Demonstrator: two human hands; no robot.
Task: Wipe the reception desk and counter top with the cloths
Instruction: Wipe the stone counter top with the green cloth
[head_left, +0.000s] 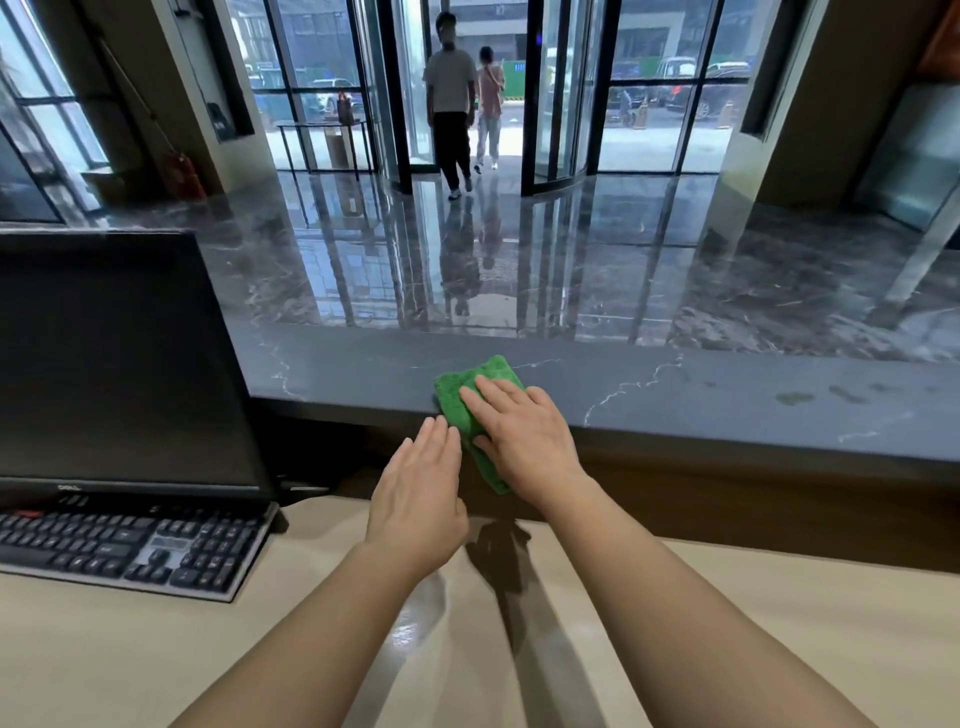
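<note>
Head view has my right hand (524, 441) flat on the green cloth (470, 387) at the counter (727, 400) edge, left hand (418, 499) open, empty; I'd press evenly, sweeping overlapping strokes.

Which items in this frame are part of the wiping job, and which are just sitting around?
In use:
green cloth, flat under the right hand
left hand, open beside it, holding nothing
dark counter top
beige desk

Just there:
monitor
keyboard
</note>
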